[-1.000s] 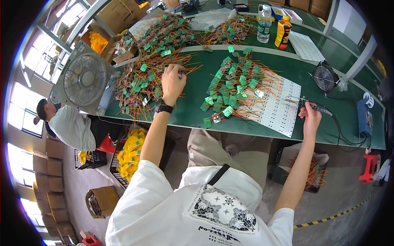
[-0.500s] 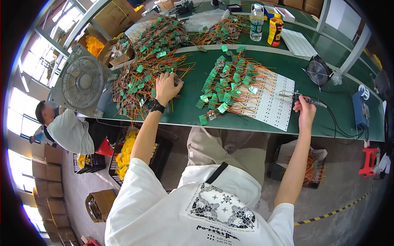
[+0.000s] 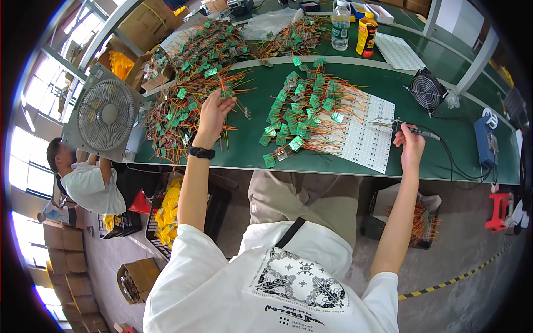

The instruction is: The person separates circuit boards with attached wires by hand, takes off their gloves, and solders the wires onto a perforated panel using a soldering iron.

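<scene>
My left hand [image 3: 215, 115] is raised at the edge of a heap of green circuit boards with red and orange wires [image 3: 180, 114]. Its fingers are pinched on a small wired circuit board [image 3: 245, 111], which hangs past the fingertips, partly blurred. In my right hand [image 3: 410, 145] is a soldering iron [image 3: 422, 132], its tip end over the right side of a white perforated panel [image 3: 369, 139]. Rows of green circuit boards [image 3: 294, 114] lie to the panel's left, their wires reaching onto it.
A grey fan [image 3: 105, 115] stands at the left, a small black fan [image 3: 426, 91] at the right. Behind are a clear bottle [image 3: 340, 28], a yellow-labelled bottle [image 3: 366, 34] and more board heaps [image 3: 208, 47]. The iron's cable runs near a blue soldering station [image 3: 486, 141]. Another person [image 3: 91, 183] sits at the left.
My left hand has lifted out of the heap, bringing a small wired board with it. My right hand keeps the soldering iron in nearly the same place over the panel. The view shifts slightly.
</scene>
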`<act>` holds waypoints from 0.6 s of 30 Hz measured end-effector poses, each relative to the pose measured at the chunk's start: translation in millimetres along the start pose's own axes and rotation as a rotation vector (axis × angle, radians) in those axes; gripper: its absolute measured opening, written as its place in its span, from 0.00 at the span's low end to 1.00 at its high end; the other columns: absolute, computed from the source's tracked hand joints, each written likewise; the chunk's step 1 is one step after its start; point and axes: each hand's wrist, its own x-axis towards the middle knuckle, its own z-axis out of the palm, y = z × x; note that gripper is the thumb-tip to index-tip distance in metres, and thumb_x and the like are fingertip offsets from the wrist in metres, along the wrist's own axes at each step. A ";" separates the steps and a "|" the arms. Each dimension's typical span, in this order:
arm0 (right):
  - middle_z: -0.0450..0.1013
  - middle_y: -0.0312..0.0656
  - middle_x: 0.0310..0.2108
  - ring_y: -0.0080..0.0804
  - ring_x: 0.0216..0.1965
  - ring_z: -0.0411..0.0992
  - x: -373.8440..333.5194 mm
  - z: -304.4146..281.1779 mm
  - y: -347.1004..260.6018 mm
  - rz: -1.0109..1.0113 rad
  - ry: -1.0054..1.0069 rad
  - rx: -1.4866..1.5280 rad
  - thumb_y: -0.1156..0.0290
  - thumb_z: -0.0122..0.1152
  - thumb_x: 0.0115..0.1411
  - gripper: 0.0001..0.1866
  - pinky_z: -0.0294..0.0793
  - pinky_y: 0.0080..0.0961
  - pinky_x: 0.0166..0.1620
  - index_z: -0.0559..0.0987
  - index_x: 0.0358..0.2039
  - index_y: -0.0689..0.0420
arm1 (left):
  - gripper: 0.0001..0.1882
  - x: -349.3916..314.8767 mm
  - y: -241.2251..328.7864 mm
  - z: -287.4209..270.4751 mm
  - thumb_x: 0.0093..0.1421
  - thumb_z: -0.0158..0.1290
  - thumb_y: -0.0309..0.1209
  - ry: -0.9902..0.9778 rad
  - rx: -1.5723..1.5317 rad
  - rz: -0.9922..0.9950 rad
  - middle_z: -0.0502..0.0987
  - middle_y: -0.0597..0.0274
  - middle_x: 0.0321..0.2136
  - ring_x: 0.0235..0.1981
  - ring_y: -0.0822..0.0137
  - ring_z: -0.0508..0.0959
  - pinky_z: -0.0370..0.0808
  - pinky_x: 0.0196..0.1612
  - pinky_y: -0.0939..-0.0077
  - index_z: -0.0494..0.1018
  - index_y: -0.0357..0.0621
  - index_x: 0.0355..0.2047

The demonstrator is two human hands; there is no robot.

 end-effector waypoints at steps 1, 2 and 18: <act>0.75 0.41 0.22 0.24 0.18 0.71 1.0 -0.1 0.4 0.003 0.003 -0.001 0.68 0.63 0.60 0.11 0.65 0.18 0.23 0.78 0.36 0.64 | 0.19 -1.6 1.9 -3.6 0.69 0.47 0.36 -0.058 -0.131 -0.096 0.75 0.53 0.43 0.43 0.62 0.78 0.72 0.52 0.68 0.69 0.33 0.52; 0.75 0.41 0.22 0.24 0.18 0.71 1.9 -0.3 0.6 0.004 0.002 -0.002 0.68 0.63 0.60 0.11 0.65 0.18 0.23 0.78 0.36 0.64 | 0.19 -3.3 2.8 -6.2 0.69 0.46 0.36 -0.117 -0.262 -0.192 0.74 0.52 0.44 0.45 0.60 0.77 0.72 0.54 0.67 0.68 0.33 0.53; 0.75 0.41 0.22 0.24 0.18 0.70 0.5 0.2 0.6 0.023 0.050 -0.003 0.69 0.62 0.61 0.11 0.65 0.18 0.22 0.77 0.38 0.63 | 0.17 -15.0 10.1 13.3 0.71 0.43 0.30 -0.229 0.269 0.051 0.79 0.46 0.45 0.44 0.60 0.82 0.81 0.46 0.70 0.71 0.26 0.47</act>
